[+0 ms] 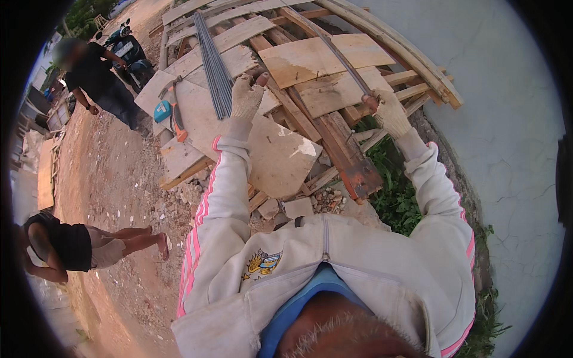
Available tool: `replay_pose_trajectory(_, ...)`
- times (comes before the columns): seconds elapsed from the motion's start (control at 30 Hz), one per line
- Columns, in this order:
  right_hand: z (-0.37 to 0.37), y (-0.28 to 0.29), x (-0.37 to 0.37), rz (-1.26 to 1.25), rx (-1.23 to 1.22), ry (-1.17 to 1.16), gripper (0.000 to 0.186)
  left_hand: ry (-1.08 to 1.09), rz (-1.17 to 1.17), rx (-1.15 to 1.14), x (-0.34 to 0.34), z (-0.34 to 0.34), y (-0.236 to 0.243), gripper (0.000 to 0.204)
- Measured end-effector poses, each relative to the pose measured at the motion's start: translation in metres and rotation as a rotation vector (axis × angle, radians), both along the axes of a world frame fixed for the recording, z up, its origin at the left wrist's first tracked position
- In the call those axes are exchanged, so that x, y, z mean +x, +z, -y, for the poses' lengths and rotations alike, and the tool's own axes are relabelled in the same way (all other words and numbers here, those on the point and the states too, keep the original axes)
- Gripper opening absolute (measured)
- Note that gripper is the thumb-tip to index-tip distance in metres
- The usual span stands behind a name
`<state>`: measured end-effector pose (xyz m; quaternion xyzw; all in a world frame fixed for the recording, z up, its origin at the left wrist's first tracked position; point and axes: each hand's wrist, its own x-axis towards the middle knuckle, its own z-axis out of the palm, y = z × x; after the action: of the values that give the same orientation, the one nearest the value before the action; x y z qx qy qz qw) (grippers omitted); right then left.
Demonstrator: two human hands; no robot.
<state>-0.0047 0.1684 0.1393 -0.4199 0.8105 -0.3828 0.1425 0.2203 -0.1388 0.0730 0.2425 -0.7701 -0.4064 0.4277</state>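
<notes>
My right hand, in a knitted glove with bare fingertips, is closed around the near end of a long thin metal rod. That rod slants away to the far left over the boards. My left hand, gloved the same way, has its fingers curled and its thumb pointing right; what it may hold is hidden. Just left of it lies a bundle of thin grey steel rods. Farther left, on a plywood sheet, rest a claw hammer with an orange handle and a blue tape measure.
Loose boards and timber make an uneven pile, with nails standing up from some. A grey wall bounds the right, weeds at its foot. Two people and a parked motorbike are on the dirt path to the left.
</notes>
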Motion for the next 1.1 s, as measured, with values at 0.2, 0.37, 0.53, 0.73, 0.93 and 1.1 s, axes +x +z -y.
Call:
replay_pose_trajectory(0.2,-0.024,-0.046,-0.027,-0.188,-0.150,0.092,0.027,-0.245,0.088,0.134,-0.073,-0.122,0.000,0.034)
replay_pose_trajectory(0.37,-0.024,-0.081,-0.024,-0.108,-0.056,0.062,0.025,-0.119,0.236,0.163,-0.115,-0.137,-0.038,0.036)
replay_pose_trajectory(0.53,-0.032,-0.084,-0.031,0.080,0.024,0.185,0.035,-0.044,0.395,0.082,-0.136,-0.129,-0.061,0.039)
replay_pose_trajectory(0.73,-0.052,-0.086,-0.018,-0.015,0.132,0.351,0.043,0.022,0.616,0.012,-0.149,-0.141,-0.048,0.056)
replay_pose_trajectory(0.93,-0.057,-0.098,0.000,-0.210,0.247,0.362,0.038,0.068,0.807,-0.061,-0.153,-0.153,-0.047,0.044)
replay_pose_trajectory(1.1,-0.055,-0.116,0.003,-0.272,0.228,0.306,0.035,0.128,0.910,-0.071,-0.152,-0.159,-0.054,0.039)
